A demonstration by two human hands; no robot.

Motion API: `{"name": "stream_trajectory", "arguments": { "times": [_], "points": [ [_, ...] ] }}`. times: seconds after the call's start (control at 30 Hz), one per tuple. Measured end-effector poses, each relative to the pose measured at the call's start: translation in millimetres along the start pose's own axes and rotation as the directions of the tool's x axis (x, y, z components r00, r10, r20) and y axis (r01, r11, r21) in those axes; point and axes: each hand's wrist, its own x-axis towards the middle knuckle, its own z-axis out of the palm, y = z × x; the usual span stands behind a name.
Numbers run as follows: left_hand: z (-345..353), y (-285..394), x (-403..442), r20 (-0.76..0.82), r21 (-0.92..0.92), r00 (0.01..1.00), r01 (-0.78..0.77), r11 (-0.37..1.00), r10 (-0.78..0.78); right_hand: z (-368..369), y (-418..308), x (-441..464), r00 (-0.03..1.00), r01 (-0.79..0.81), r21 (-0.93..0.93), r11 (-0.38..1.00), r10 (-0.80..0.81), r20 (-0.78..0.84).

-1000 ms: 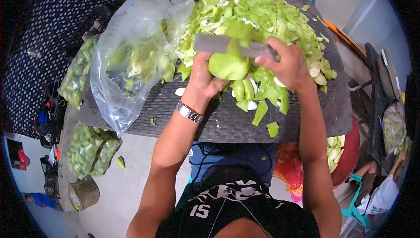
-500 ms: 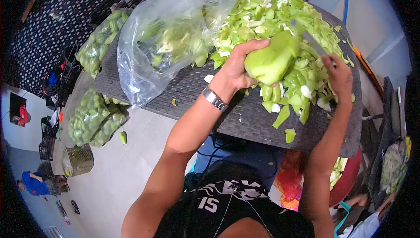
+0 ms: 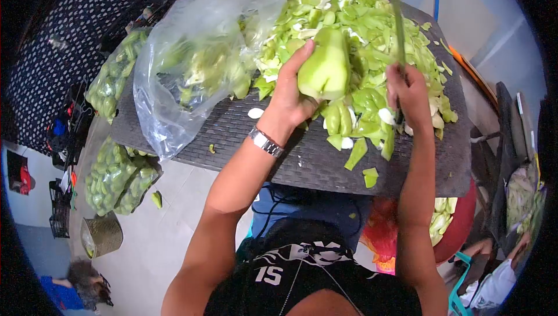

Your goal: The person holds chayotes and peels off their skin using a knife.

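My left hand (image 3: 290, 86), with a metal watch at the wrist, grips a pale green chayote (image 3: 326, 69) from its left side. The chayote is held above the table, and its skin looks smooth and partly cut away. In my right hand (image 3: 410, 92) is a knife (image 3: 399, 28), its blade pointing up and apart from the chayote. Behind and under both hands spreads a heap of green chayote slices (image 3: 372, 31) with some white pieces. Left of the heap, a clear plastic bag (image 3: 165, 92) with green pieces in it lies on the dark woven-pattern table (image 3: 232, 136).
Bags of whole chayotes (image 3: 107, 176) stand beyond the table's left edge, near a woven basket (image 3: 104, 236). A red tub (image 3: 459, 232) holding pale green pieces sits below the table at right. Other people are partly visible at the lower corners.
The knife has swung away from the chayote and now stands nearly upright. My left hand has turned the chayote more upright. The whole view has shifted slightly.
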Motion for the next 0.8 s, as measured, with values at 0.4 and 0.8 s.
{"name": "stream_trajectory", "arguments": {
  "times": [0.4,0.8],
  "points": [
    [-1,-2,-3,-0.007,-0.018,0.998,-0.064,0.998,0.064,46,-7,-24,0.835,0.539,-0.356,0.763,-0.54,0.106],
    [2,-10,1,0.058,0.049,0.997,-0.059,0.997,0.056,62,-2,-23,0.689,0.696,-0.42,0.582,-0.707,0.162]
  ]
}}
